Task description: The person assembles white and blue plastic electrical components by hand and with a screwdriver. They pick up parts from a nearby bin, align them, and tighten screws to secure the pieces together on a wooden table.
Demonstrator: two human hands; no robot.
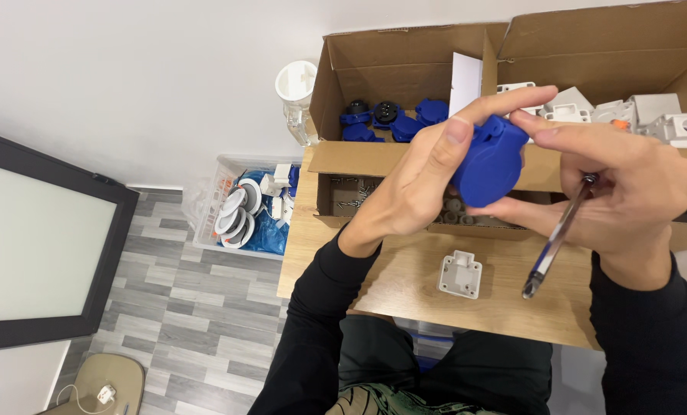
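Socket cover (488, 163) held between left hand (428, 180) and right hand (627, 192), above the table (405, 280) — small base part (460, 274) lies on it below. Boxes (374, 69) behind; crate (243, 204) on floor, left of table.

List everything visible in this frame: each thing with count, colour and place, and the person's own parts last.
socket cover: one, blue, held in both hands
screwdriver: one, clear handle, in right hand
white housing: one, on wooden table
blue parts: several, in left cardboard box
white parts: several, in right cardboard box
screws: a small heap, in the low box compartment
basket: one, white, on floor, round white fittings inside
left hand: on the cover
right hand: cover and screwdriver
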